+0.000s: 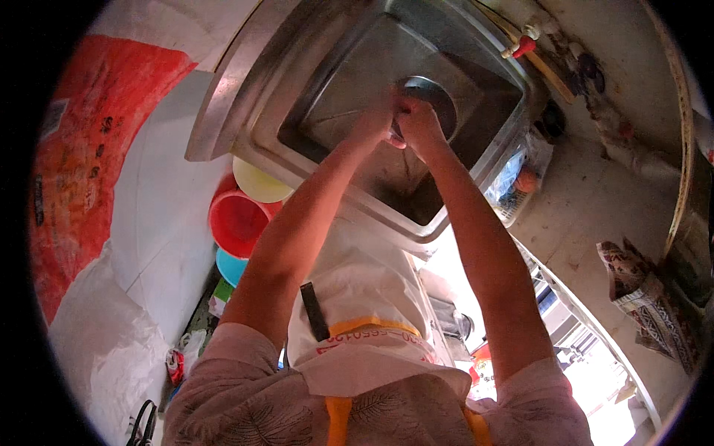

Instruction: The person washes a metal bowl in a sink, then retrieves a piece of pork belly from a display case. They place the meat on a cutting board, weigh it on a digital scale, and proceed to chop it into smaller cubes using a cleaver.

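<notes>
Both my hands meet over the stainless steel sink (320, 111), at the edge of a round metal piece (439, 108) that looks like a bowl; whether it is held up or rests in the basin I cannot tell. My left hand (378, 123) is blurred, its fingers curled against my right. My right hand (418, 125) has bent fingers closed at the piece's near left edge; what lies between the hands is hidden.
Red (230, 227), yellow (256, 178) and blue basins are stacked left of the sink, beside a red sack (97, 141). A red-handled tap (523, 46) is at the back right, a plastic basket (513, 201) beside the sink, patterned cloth (639, 297) at the right.
</notes>
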A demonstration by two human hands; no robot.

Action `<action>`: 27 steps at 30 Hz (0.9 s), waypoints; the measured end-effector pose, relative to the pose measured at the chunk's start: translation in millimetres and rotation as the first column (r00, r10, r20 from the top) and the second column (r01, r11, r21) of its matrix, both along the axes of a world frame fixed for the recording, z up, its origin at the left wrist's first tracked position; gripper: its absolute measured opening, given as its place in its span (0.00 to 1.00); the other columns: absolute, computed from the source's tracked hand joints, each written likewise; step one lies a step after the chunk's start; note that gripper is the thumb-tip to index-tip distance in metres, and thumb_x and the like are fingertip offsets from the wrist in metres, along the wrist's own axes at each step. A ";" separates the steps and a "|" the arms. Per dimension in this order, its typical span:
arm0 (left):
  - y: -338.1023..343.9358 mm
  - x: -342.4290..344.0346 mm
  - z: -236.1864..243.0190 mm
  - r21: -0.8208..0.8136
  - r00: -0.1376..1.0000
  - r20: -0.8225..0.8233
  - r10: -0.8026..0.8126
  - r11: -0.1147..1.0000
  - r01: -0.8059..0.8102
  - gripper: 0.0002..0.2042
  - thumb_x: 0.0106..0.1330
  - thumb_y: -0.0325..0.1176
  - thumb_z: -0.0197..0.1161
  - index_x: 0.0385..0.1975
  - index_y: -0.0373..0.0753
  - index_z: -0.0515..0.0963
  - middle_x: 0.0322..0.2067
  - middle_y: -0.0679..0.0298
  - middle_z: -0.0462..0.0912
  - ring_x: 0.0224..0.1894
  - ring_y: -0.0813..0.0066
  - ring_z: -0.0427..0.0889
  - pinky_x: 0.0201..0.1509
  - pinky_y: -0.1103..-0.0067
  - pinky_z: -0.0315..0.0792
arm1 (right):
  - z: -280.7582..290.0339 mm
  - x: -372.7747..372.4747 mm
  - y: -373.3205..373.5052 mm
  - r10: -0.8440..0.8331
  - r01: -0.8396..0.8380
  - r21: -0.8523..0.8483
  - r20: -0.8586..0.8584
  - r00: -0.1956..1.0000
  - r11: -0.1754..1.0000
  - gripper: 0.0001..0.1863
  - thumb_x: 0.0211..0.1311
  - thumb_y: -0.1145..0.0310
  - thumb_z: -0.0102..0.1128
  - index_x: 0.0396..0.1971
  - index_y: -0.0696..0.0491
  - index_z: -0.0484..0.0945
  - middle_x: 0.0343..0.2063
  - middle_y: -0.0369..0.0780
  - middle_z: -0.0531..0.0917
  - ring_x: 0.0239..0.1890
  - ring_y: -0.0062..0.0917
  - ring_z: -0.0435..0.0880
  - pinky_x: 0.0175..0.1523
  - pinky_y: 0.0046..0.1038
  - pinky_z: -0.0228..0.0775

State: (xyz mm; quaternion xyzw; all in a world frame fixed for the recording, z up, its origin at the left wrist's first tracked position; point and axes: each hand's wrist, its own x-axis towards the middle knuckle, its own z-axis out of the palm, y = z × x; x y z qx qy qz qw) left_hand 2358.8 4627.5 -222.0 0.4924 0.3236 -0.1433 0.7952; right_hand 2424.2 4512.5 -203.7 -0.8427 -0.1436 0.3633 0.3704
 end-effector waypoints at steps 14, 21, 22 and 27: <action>42.2 11.1 -1.9 0.071 0.939 -0.066 -0.336 0.938 0.341 0.27 0.77 0.38 0.47 0.73 0.36 0.60 0.66 0.43 0.69 0.51 0.41 0.85 0.29 0.58 0.91 | 56.6 110.1 -30.2 0.871 -0.631 -0.762 0.205 -0.446 -0.144 0.22 0.72 0.69 0.53 0.64 0.44 0.77 0.72 0.32 0.72 0.76 0.27 0.63 0.86 0.44 0.35; 58.5 12.2 6.9 0.093 0.926 -0.073 -0.370 0.922 0.376 0.27 0.74 0.36 0.46 0.72 0.35 0.62 0.60 0.43 0.76 0.47 0.42 0.86 0.29 0.61 0.91 | 43.7 89.1 -58.0 0.889 -0.824 -0.520 0.457 -0.045 0.225 0.19 0.69 0.73 0.55 0.57 0.51 0.82 0.68 0.40 0.75 0.76 0.31 0.63 0.85 0.40 0.42; 59.2 10.6 9.8 0.065 0.942 -0.067 -0.329 0.941 0.333 0.27 0.74 0.35 0.46 0.72 0.35 0.62 0.60 0.43 0.77 0.47 0.42 0.86 0.28 0.61 0.91 | 43.6 72.8 -74.1 0.863 -0.789 -0.504 0.502 0.062 0.351 0.18 0.68 0.72 0.57 0.57 0.52 0.82 0.67 0.42 0.76 0.75 0.32 0.66 0.85 0.41 0.43; 31.6 5.0 -38.8 0.445 0.962 -0.001 -0.272 0.862 0.244 0.27 0.74 0.36 0.46 0.71 0.34 0.63 0.59 0.43 0.76 0.46 0.42 0.86 0.25 0.60 0.90 | 50.3 -7.7 -51.9 0.895 -0.762 -0.521 0.008 0.446 0.384 0.30 0.54 0.72 0.66 0.60 0.58 0.77 0.61 0.50 0.79 0.70 0.40 0.73 0.75 0.44 0.62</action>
